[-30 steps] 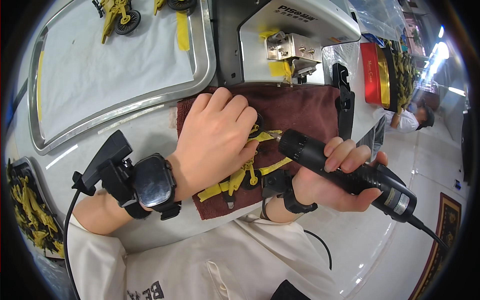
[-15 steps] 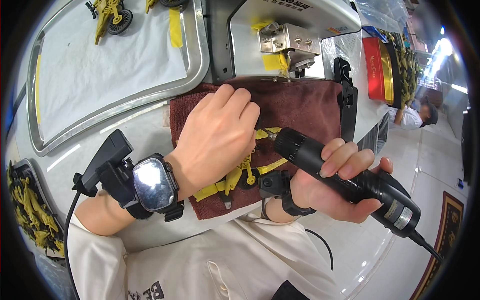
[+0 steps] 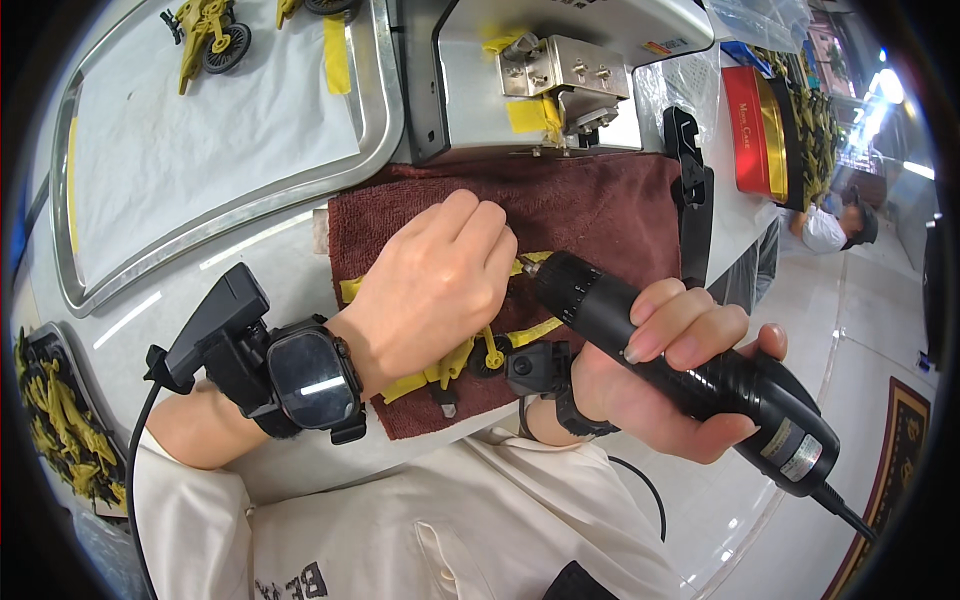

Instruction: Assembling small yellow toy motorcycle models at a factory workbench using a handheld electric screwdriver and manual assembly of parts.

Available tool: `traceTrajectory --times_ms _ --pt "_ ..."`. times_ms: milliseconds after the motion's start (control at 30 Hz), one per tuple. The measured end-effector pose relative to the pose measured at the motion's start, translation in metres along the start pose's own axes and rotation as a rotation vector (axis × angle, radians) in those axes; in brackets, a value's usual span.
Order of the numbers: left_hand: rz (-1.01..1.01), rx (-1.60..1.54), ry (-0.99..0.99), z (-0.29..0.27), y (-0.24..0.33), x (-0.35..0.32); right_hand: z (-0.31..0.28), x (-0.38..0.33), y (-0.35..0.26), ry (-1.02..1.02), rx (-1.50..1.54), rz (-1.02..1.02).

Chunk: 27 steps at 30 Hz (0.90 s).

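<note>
My right hand (image 3: 680, 370) is wrapped around a black corded electric screwdriver (image 3: 590, 300), its bit pointing left toward my other hand. The fingers of my left hand (image 3: 440, 265) are curled closed beside the bit tip. What they pinch is hidden behind the knuckles. Beneath that hand, on a dark red cloth (image 3: 610, 210), lies a yellow toy bike-like model with a black spoked wheel (image 3: 487, 357). Yellow strips (image 3: 535, 331) show around it, and the left hand covers much of the model.
A metal tray (image 3: 250, 212) lined with white sheet holds similar yellow models (image 3: 205, 45) at the far left. A grey machine with a metal bracket (image 3: 575, 70) stands behind the cloth. A red box (image 3: 750, 130) is at right; a bin of yellow parts (image 3: 70, 420) at left.
My left hand has drawn slightly nearer to me, showing more of a yellow strip at its left. The screwdriver tip has shifted slightly left along with it. The view has shifted a little.
</note>
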<state>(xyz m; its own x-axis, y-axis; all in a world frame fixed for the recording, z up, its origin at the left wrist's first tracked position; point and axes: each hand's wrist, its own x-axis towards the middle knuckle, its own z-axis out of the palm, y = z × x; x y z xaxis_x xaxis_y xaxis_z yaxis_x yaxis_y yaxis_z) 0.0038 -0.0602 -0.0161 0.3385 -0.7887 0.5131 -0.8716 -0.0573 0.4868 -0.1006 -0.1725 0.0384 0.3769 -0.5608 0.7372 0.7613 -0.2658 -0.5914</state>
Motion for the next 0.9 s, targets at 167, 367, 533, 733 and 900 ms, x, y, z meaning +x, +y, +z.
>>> traceTrajectory --times_ms 167,367,533,733,900 --pt "-0.064 -0.03 -0.141 -0.008 0.001 0.004 -0.001 0.001 0.0 -0.05 -0.014 -0.015" --pt "-0.175 0.145 -0.256 -0.017 0.011 0.018 -0.002 -0.001 -0.002 -0.019 -0.021 -0.009" --pt "-0.03 0.309 -0.435 -0.01 0.003 0.029 -0.001 0.0 -0.002 -0.026 -0.001 0.013" --pt "0.05 0.395 -0.45 -0.009 0.002 0.025 -0.002 0.0 -0.001 -0.023 0.032 0.014" --pt "0.059 0.349 -0.456 -0.01 0.001 0.027 0.0 0.003 -0.002 -0.036 -0.07 0.016"
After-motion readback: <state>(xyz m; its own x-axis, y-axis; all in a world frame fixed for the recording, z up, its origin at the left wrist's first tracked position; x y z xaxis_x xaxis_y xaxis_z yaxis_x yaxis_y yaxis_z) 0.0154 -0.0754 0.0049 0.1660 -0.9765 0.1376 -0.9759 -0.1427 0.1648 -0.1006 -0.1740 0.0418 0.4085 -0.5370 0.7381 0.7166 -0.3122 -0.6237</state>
